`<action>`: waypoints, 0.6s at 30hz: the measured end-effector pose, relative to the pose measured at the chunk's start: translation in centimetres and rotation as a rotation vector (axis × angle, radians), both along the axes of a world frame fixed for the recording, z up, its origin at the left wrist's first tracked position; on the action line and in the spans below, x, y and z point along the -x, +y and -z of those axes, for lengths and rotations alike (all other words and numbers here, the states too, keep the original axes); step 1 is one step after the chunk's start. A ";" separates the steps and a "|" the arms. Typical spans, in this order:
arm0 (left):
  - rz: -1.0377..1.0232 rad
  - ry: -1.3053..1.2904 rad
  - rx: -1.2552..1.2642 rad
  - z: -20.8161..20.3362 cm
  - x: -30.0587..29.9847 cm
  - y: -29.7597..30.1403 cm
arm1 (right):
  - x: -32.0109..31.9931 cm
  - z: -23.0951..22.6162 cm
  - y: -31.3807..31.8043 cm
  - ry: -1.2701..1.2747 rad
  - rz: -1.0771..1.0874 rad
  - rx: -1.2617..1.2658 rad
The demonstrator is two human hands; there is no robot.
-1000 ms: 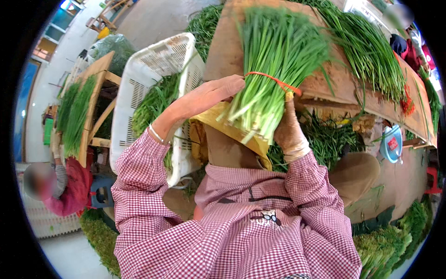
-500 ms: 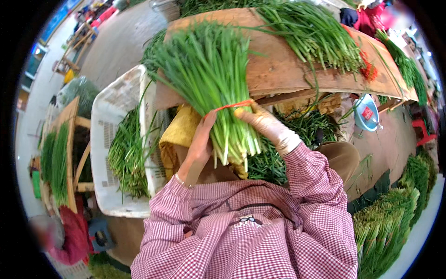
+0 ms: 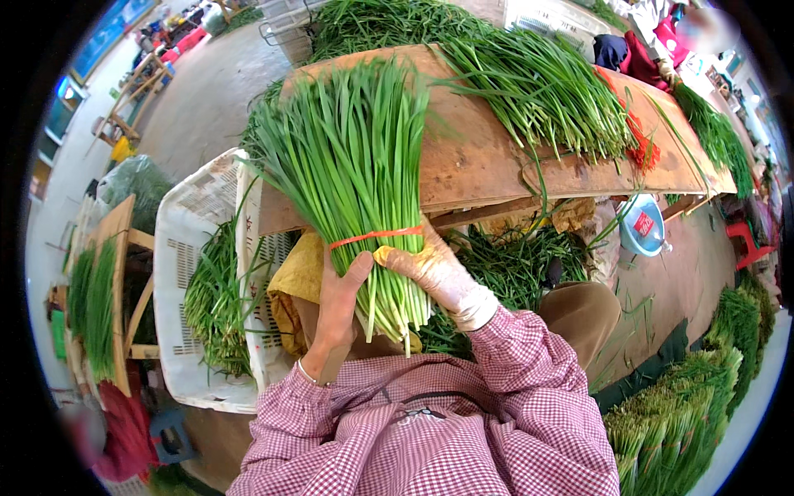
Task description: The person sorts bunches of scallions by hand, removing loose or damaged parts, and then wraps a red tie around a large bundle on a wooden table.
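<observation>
A thick bunch of garlic chives (image 3: pixel 356 165) lies between my hands, leaves pointing away and pale stem ends toward me. An orange-red tie (image 3: pixel 377 237) runs around its stems. My left hand (image 3: pixel 337 302) grips the left side of the stems just below the tie, thumb on top. On the other side, my right hand (image 3: pixel 432 269), in a worn, yellow-stained pale covering, is wrapped round the stems with its thumb across the front. The fingers of both hands are partly hidden behind the bunch. Its leafy part extends over the wooden board (image 3: pixel 463 178).
Loose chives (image 3: pixel 546 95) and red ties (image 3: pixel 641 145) lie on the board. A white crate (image 3: pixel 178 331) with chives stands left, a light blue bucket (image 3: pixel 641 227) right. Bundled chives (image 3: pixel 670 405) fill the lower right. Another person (image 3: pixel 653 50) is at the far right.
The bunch has come lower and slightly left, closer to my body. The tie now lies round the stems, where before my fingers held it at both sides. Both hands now clasp the stems beneath it.
</observation>
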State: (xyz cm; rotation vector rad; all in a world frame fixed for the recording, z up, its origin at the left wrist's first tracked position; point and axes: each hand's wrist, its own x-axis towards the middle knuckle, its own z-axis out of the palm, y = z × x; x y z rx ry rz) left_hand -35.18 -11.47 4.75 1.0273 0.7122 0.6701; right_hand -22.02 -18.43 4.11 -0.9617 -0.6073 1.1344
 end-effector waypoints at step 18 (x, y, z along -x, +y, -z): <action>0.561 -0.152 -0.903 -1.7 -20.0 8.2 | -20.0 -2.1 -2.1 -0.657 0.243 0.221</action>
